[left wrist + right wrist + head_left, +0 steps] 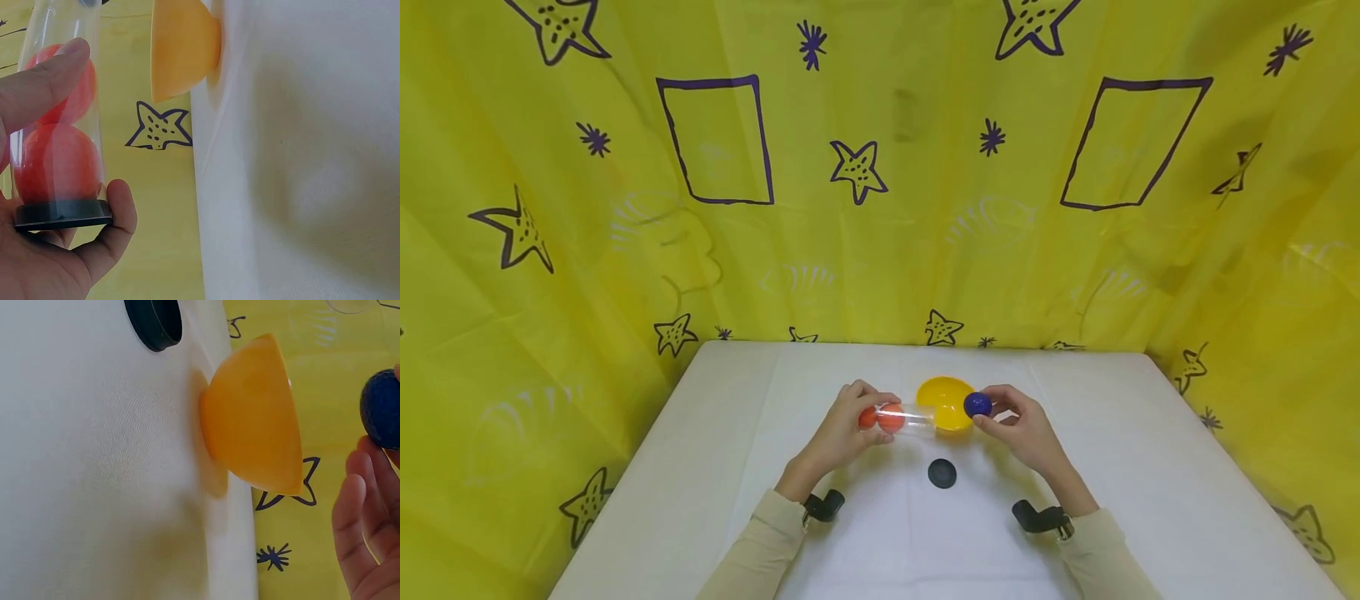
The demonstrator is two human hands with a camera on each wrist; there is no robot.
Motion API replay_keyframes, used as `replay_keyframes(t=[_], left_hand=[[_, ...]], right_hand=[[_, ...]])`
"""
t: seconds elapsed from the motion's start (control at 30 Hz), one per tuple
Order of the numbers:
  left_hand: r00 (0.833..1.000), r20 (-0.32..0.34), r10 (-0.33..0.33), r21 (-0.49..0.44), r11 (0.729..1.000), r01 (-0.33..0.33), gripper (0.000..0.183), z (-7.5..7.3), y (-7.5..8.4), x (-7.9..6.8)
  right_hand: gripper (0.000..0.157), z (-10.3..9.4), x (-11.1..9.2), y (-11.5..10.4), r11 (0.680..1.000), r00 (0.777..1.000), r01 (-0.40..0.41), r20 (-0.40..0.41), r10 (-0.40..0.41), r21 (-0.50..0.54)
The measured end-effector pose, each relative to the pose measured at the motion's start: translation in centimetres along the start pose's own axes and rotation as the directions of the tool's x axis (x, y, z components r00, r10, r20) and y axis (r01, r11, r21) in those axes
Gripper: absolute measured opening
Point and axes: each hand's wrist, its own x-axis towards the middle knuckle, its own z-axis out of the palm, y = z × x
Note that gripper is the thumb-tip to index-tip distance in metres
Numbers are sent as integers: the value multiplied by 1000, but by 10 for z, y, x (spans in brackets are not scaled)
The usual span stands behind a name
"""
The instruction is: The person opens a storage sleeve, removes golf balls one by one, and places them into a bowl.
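My left hand (842, 425) grips a clear plastic tube (917, 421) by its closed end, with the open end turned toward the right hand. Two red-orange balls (59, 164) sit inside, one against the other, beside the black end cap (62, 214). My right hand (1024, 427) pinches a dark blue ball (977, 405) between thumb and fingers, a short way from the tube's mouth. Behind and between the hands stands a yellow bowl (942, 392), which the tube and blue ball partly overlap in the head view.
A round black lid (942, 473) lies on the white table (895, 533), in front of the bowl. Yellow curtains (880, 250) with star drawings hang behind the table and along both sides. Black wrist cameras (825, 506) sit on both forearms.
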Motion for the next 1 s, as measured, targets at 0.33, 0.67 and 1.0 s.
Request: replay_keyframes(t=[0.33,0.67,1.0], left_hand=[[1000,3,-29,-4,1000,29,46,-3,0,1],[996,14,-85,-16,996,85,46,-3,-1,1],[995,15,-95,-36,995,96,46,-5,0,1]], right_hand=[[46,7,23,3,998,1000,8,-30,-11,-68],[46,18,38,12,997,999,-6,-37,3,-76],[51,27,41,19,997,999,-44,20,46,-56]])
